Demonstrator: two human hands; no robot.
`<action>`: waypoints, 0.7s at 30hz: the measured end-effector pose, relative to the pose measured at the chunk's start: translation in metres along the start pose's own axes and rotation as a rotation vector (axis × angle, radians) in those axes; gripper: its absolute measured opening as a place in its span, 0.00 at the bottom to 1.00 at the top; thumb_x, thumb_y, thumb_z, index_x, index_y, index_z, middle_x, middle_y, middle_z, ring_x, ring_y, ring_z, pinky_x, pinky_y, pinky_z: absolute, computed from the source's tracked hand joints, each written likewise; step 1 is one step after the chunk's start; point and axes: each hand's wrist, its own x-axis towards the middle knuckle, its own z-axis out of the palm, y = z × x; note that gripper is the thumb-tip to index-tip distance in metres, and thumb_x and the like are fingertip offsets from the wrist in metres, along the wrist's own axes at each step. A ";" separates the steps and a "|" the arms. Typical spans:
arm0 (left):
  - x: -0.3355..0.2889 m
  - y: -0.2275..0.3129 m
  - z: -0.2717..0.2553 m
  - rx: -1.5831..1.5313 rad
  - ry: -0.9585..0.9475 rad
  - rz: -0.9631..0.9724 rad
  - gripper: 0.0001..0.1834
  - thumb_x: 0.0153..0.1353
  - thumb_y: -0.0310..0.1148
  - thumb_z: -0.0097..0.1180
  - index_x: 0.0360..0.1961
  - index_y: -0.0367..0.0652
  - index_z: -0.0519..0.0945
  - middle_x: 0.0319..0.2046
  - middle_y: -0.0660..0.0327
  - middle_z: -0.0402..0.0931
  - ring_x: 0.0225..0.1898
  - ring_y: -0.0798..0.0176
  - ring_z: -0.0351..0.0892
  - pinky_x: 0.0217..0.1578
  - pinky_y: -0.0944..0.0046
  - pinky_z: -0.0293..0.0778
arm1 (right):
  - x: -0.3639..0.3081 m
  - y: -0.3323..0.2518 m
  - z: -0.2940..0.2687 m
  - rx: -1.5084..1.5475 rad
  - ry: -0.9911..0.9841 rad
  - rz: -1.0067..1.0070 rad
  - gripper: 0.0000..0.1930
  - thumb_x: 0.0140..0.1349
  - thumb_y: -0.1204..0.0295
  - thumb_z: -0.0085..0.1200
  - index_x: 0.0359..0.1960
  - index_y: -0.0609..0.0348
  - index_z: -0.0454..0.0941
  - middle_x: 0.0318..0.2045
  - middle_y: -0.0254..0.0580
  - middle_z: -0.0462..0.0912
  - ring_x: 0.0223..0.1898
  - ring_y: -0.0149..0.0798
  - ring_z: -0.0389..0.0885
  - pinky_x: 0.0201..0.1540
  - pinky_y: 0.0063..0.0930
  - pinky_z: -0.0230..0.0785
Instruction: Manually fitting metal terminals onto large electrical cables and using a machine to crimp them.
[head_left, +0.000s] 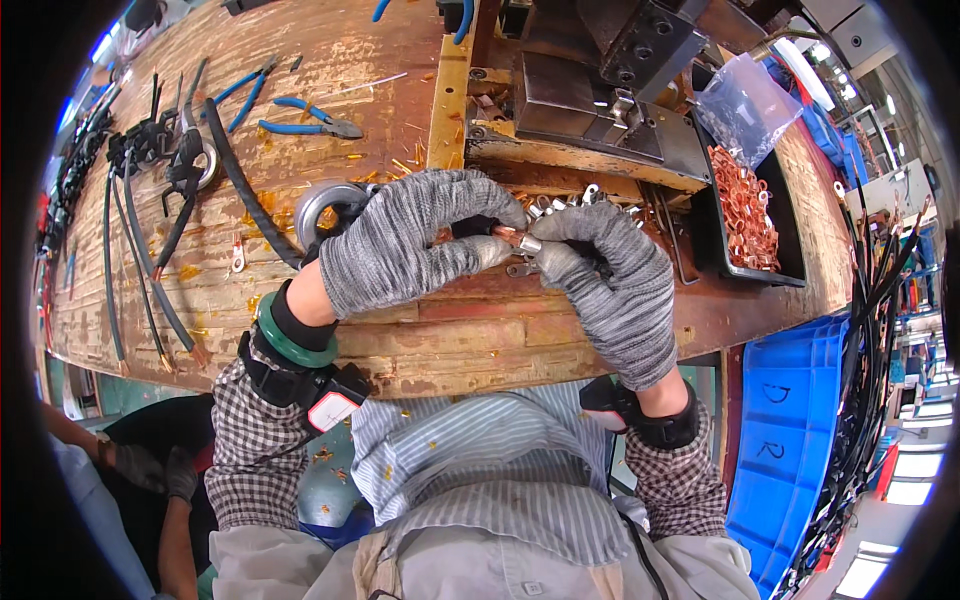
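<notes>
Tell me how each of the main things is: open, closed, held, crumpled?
Left hand: gloved, closed on the cable
Right hand: gloved, pinching the silver lug
Cable: held, bare copper showing
Silver lug: held at the copper end; how far on, can't tell
Black bin: open, holding copper lugs
Clear bag: crumpled
Nearer pliers: handles apart

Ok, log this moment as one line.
left hand: pinching copper wire end; right hand: holding silver lug at wire tip; insertion depth: unclear; nearby: loose silver lugs, black bin
</notes>
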 end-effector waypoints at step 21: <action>-0.001 -0.015 0.000 0.368 0.083 0.402 0.13 0.50 0.32 0.60 0.39 0.43 0.80 0.35 0.59 0.77 0.38 0.58 0.76 0.40 0.62 0.71 | -0.007 -0.001 0.006 0.178 0.071 0.130 0.08 0.54 0.78 0.54 0.36 0.61 0.77 0.29 0.38 0.79 0.29 0.28 0.78 0.35 0.21 0.71</action>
